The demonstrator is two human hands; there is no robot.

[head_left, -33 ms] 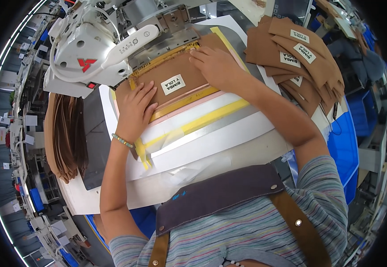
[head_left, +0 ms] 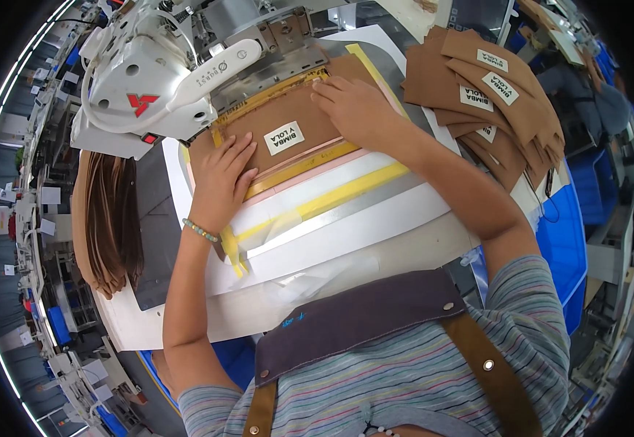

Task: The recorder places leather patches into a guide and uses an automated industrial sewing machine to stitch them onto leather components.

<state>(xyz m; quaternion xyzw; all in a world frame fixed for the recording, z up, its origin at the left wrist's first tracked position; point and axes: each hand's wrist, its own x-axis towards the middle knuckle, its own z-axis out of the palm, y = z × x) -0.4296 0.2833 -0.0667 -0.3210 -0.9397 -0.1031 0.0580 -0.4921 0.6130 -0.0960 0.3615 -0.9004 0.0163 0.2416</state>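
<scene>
A flat brown panel (head_left: 277,116) with a white printed label (head_left: 284,138) lies within a yellow-edged holding frame (head_left: 299,174), under the head of a white sewing machine (head_left: 138,80). My left hand (head_left: 220,186) rests on the panel's left end, its fingers stretched out and a bead bracelet at the wrist. On the right part of the panel, my right hand (head_left: 364,116) lies with fingers extended, the tips by the frame's far bar. Both hands press flat and grip nothing. My palms hide parts of the panel's ends.
Several labelled brown panels (head_left: 470,73) lie in a loose pile at the right. A bundle of brown pieces (head_left: 106,226) stands at the left edge of the table. White sheets (head_left: 353,211) with yellow tape lie nearer me. A blue bin (head_left: 561,244) is below at the right.
</scene>
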